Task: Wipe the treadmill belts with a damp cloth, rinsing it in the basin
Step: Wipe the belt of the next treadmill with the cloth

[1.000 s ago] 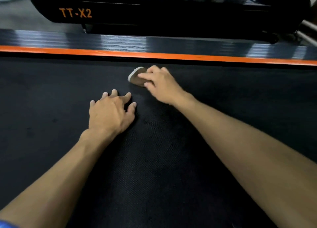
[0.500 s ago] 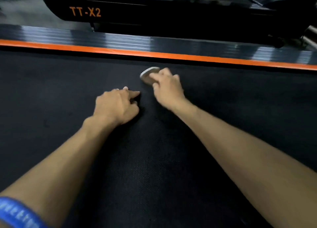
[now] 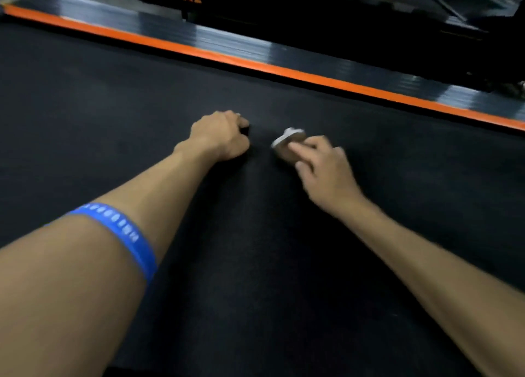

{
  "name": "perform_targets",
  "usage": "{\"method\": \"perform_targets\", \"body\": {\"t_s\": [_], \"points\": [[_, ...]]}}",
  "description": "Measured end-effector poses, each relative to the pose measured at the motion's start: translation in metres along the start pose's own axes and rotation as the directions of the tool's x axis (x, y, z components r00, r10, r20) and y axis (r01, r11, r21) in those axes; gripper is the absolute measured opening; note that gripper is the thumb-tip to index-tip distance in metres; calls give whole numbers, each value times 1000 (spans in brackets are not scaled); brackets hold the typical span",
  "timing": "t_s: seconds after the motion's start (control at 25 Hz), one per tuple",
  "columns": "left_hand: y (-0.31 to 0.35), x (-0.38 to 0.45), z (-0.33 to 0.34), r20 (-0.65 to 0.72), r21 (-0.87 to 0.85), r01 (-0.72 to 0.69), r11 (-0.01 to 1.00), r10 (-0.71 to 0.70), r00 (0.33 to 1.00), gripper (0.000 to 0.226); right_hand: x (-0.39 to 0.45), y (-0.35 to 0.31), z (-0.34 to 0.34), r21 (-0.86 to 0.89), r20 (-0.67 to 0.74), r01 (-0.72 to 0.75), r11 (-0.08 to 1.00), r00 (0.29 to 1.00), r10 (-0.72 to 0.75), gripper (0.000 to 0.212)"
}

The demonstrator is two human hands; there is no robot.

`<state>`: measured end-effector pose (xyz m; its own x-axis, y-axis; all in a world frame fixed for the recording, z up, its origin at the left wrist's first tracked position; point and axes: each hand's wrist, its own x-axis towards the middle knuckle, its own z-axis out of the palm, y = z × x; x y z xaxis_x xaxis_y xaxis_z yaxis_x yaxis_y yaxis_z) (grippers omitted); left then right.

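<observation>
1. Setting: dim gym floor. A wide black treadmill belt (image 3: 85,115) fills nearly the whole view, its textured surface running from the near edge to an orange strip (image 3: 255,64) along the far side rail. Beyond the rail stands a second machine (image 3: 284,10) lettered "TT-X2" in orange.

2. Left of centre: a bare forearm wearing a blue wristband (image 3: 125,234) well up from the wrist. The left hand (image 3: 220,135) rests knuckles-up on the belt, fingers curled under; something dark sits at the fingertips, but it blends into the belt, so I cannot tell whether anything is held.

3. Just right of that: the cloth (image 3: 288,144), folded into a small pale-edged pad, lies on the belt near the middle of its width, close beside the left hand but apart from it.

4. Right: the right hand (image 3: 324,166) lies over the pad, fingers curled round it, pressing it to the belt (motion blur here, so the exact finger placement is uncertain).

5. Progress, as a judgement: wiping is under way on this belt. No wet sheen or clean-versus-dusty boundary shows, so the share already covered cannot be read. No basin is in view; rinsing and the neighbouring machine's belt look to be still ahead.
</observation>
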<state>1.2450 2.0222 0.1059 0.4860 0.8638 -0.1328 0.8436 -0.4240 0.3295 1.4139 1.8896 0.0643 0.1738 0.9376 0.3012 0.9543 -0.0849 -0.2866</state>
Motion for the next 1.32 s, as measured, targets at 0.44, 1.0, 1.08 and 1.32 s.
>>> {"method": "perform_targets", "body": {"t_s": [0.44, 1.0, 1.08, 1.32], "points": [[-41, -13, 10, -8, 88, -305, 948, 307, 952, 46, -46, -28, -25, -160, 99, 213, 964, 975, -199, 40], [-56, -114, -9, -17, 167, -308, 937, 315, 949, 55, -120, -147, -7, 332, 216, 631, 702, 673, -707, 46], [-62, -134, -23, 23, 228, -307, 924, 310, 951, 56, -95, -129, 1, 262, 183, 650, 714, 693, -698, 43], [-80, -148, -60, 79, 402, -150, 903, 130, 988, 53, -22, -84, 10, 72, 104, 197, 978, 973, -204, 36]]}}
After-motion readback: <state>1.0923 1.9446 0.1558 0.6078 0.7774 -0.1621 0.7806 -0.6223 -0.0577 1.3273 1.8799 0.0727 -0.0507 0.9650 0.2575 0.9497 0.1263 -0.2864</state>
